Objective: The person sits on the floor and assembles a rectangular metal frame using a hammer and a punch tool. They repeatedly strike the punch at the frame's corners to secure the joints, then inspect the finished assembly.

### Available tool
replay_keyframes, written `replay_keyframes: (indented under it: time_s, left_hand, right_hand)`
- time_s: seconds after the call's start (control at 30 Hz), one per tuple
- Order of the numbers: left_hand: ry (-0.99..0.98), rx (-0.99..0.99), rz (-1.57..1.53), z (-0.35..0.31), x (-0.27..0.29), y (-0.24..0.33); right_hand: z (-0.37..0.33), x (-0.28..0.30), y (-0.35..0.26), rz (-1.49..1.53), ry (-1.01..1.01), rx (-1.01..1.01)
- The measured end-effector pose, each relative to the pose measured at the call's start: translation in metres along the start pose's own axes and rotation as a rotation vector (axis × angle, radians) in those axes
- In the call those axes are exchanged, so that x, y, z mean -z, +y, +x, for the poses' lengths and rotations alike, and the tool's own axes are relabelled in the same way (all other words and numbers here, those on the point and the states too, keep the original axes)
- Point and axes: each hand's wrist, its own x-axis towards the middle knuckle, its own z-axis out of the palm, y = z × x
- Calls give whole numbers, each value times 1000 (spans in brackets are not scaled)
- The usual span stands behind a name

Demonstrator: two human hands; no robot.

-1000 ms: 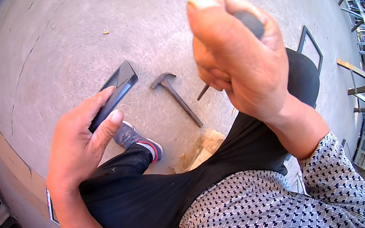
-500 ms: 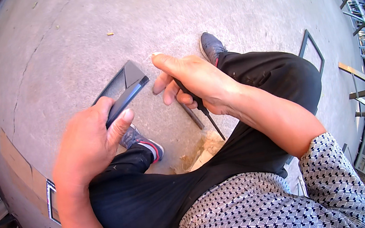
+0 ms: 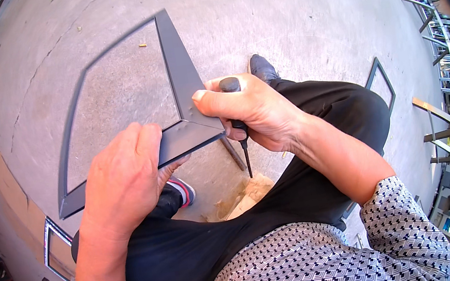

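Note:
A dark grey, mitred rectangular frame (image 3: 181,60) is raised in front of me over the concrete floor, with bare concrete showing through its opening. My left hand (image 3: 125,173) is closed around its near side, thumb underneath. At the near right corner, where a joint line runs across, my right hand (image 3: 257,103) presses its thumb on the frame's face. That same hand keeps a black-handled screwdriver (image 3: 239,125) in its curled fingers, with the thin shaft pointing down toward my lap. How far the right fingers reach behind the frame is hidden.
A wooden block (image 3: 248,198) and a dark bar (image 3: 231,152) lie on the floor between my legs. Another small dark frame (image 3: 380,82) lies beyond my right knee. Metal racks (image 3: 437,62) line the right; flat cardboard (image 3: 14,186) lies at the left.
The frame has turned from nearly edge-on to face me. My right hand has come to its corner, with the screwdriver still held; earlier it was apart from the frame.

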Motion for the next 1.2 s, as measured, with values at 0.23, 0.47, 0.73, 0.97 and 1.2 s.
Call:
replay_keyframes:
  time_s: [0.23, 0.47, 0.73, 0.97, 1.2]
  left_hand:
    - [124, -42, 96, 5, 2, -5]
    - [250, -98, 120, 10, 0, -10]
    - [331, -99, 148, 10, -2, -10]
    - [383, -121, 152, 11, -3, -12]
    - [394, -149, 127, 13, 3, -14]
  right_hand:
    - [-3, -8, -6, -64, 10, 125]
    - [-11, -9, -15, -141, -47, 233]
    - [-10, -11, -12, -150, -68, 291]
    - [-9, -6, -6, -160, -115, 338]
    - [-8, -17, -11, -193, -21, 432]
